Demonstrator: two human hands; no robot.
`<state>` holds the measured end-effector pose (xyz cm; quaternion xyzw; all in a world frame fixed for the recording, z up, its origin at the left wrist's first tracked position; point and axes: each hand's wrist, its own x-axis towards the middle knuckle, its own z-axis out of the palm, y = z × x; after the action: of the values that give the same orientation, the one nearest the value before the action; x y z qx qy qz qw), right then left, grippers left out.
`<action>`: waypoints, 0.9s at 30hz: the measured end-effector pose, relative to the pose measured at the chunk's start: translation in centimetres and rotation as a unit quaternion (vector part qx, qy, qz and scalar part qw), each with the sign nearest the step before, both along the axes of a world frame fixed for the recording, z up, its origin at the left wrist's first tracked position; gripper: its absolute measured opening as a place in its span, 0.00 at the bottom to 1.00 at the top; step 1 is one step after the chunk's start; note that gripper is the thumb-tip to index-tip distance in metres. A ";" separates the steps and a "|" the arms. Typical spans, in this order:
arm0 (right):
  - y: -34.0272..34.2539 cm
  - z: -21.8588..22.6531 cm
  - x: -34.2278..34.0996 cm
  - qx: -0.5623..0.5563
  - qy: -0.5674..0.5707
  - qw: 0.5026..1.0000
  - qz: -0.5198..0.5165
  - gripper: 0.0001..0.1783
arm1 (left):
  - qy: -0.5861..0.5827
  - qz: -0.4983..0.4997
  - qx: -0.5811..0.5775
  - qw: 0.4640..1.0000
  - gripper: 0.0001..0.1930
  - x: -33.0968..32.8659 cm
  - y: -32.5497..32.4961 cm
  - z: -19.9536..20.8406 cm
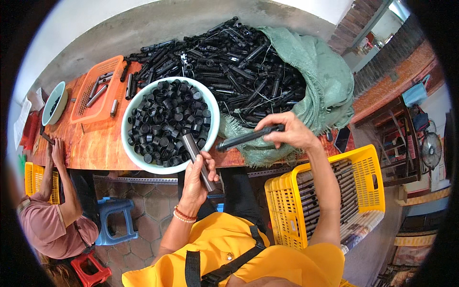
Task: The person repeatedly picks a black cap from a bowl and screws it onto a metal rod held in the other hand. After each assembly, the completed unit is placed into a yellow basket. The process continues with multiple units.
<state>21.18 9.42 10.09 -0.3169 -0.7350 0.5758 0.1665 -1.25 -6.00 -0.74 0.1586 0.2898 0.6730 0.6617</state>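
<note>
My left hand (195, 179) is closed round a grey metal tube (192, 150), tilted with its upper end over the rim of a pale green bowl (125, 138). Small black caps (165, 119) fill that bowl. Between the fingers of my right hand (292, 130) is a slim black plastic tube (248, 137), its far end pointing left toward the metal tube; the two are apart. Behind it a heap of similar black plastic parts (239, 76) spills from a green woven sack (327, 76).
An orange basket (114, 67) with several metal tubes stands on the wooden table (100, 148), beside a smaller bowl (60, 91). At my right a yellow crate (299, 210) holds rows of tubes. A co-worker (55, 210) sits left, near a blue stool (114, 210). A phone (342, 139) lies by the sack.
</note>
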 end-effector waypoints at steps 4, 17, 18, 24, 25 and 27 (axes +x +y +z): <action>-1.0 -1.7 -1.2 0.033 -0.032 0.995 0.083 0.12 | -0.009 -0.053 0.033 0.998 0.17 -0.2 -0.4 -1.2; -5.0 -6.6 -2.3 -0.277 0.256 0.926 0.027 0.26 | -0.202 -0.178 -0.140 0.953 0.18 1.6 -1.3 -1.7; -5.3 -6.7 -2.4 -0.262 0.261 0.929 0.016 0.25 | -0.233 -0.190 -0.133 0.944 0.19 2.0 -1.4 -1.8; -6.5 -7.7 -2.4 -0.222 0.325 0.915 -0.093 0.21 | -0.130 -0.240 -0.108 0.956 0.22 3.4 -1.3 -1.3; -6.6 -6.9 -2.7 -0.208 0.342 0.908 -0.120 0.23 | -0.103 -0.225 -0.094 0.964 0.21 3.4 -1.3 -0.5; -6.5 -6.4 -2.2 -0.242 0.394 0.881 -0.104 0.21 | -0.049 -0.178 -0.052 0.981 0.18 3.2 -1.1 -0.6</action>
<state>19.03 2.92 3.69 -0.1696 -0.4096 0.7922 0.4194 1.95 -7.05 -1.30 0.1402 0.2590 0.5354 0.7916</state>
